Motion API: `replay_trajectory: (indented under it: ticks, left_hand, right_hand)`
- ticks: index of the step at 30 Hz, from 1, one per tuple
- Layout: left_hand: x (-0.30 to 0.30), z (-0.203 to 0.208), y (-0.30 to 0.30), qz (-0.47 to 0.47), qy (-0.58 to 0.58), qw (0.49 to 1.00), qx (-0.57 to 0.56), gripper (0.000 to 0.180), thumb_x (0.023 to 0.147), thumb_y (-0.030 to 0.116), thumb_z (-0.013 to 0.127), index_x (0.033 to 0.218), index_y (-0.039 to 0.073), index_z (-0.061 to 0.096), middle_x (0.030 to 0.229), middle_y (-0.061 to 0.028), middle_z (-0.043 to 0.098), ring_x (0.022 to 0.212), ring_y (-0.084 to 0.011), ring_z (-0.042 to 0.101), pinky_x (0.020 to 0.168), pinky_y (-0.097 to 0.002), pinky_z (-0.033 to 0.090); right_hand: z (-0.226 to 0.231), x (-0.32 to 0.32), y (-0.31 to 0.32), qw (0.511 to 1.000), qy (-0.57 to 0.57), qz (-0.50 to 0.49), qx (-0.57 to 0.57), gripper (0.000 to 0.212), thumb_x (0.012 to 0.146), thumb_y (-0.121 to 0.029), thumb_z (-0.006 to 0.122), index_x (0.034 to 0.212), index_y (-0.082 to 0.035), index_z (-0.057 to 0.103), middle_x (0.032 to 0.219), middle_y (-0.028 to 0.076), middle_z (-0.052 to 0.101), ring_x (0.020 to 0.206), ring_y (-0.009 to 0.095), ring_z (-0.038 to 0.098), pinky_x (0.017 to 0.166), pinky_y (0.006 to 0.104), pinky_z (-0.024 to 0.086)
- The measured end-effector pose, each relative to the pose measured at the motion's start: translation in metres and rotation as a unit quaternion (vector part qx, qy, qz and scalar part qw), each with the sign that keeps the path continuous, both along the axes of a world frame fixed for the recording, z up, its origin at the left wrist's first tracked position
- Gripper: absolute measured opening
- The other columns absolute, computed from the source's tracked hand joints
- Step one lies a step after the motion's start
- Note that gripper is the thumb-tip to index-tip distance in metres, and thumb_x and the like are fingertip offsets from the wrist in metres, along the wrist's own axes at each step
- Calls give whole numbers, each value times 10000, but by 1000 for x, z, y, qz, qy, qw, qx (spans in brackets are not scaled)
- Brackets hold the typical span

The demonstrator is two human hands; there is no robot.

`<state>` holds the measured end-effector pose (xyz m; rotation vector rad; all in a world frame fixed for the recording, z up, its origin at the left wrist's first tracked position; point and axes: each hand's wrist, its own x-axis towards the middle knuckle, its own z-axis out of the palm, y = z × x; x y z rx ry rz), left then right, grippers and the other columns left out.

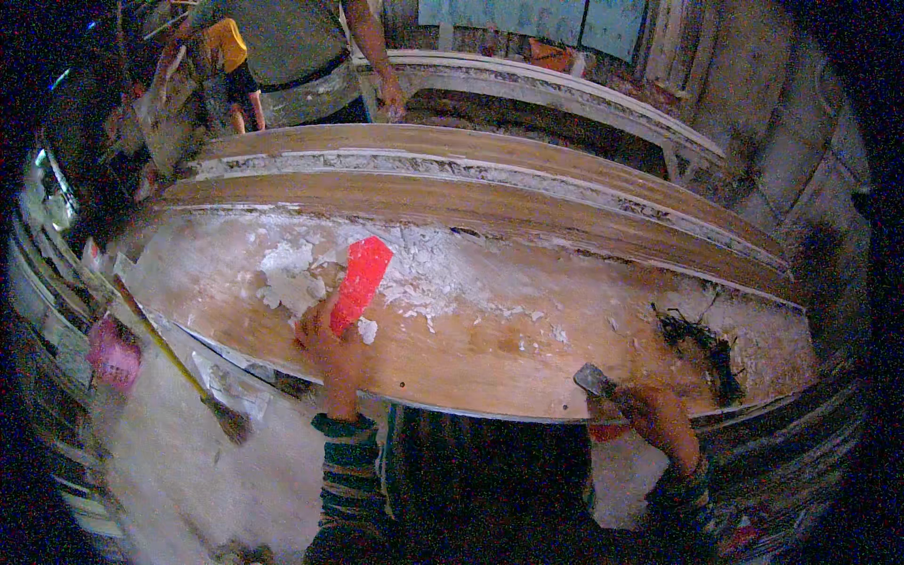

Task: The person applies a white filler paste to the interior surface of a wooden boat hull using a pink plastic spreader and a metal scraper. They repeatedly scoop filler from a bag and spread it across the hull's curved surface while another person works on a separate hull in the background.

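Note:
Over the wooden table top (490, 363), my left hand (331, 344) is closed round the lower end of a flat, bright red piece (363, 273). The red piece points up and away from me; I cannot tell what kind of thing it is. Crumbly white plaster flakes (419, 268) lie around and beyond it. Near the front edge, my right hand (659, 419) grips a scraper (593, 379) whose short grey blade points left. Its handle is mostly hidden in my fingers. Just beyond that hand lies a tangle of dark fibres (702, 348).
Long wooden boards with white-crusted edges (471, 184) stretch behind the table top. A long-handled brush (184, 363) leans at the left beside a pink container (115, 353). At the back are another person's hand (392, 97) and a person in a yellow top (226, 47).

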<state>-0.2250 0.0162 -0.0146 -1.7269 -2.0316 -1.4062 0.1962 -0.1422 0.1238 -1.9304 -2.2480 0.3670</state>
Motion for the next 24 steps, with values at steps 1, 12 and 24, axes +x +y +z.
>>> replay_trajectory:
  ticks: [1,12,24]
  left_hand:
    - [0,0,0,4,10,1000,9,579,628,70,718,1185,144,578,1151,-94,585,1161,-300,474,1079,-490,239]
    - [-6,-5,4,6,-5,999,-38,589,630,110,720,1203,154,590,1197,-127,569,1177,-333,465,1045,-489,300]
    - [1,6,-5,-1,-15,1000,-20,529,669,130,698,1185,119,578,1163,-142,564,1154,-337,469,1050,-504,267]
  right_hand:
    - [5,-2,0,996,24,-47,-67,215,857,-196,585,1018,-94,685,862,156,673,727,351,646,663,419,498]
    - [-25,-97,108,996,-5,82,20,288,828,-364,595,1012,-147,642,808,167,656,770,375,634,642,472,499]
    - [2,-68,54,990,-118,33,-65,265,901,-311,510,1030,-140,666,810,166,665,740,362,642,627,480,492]
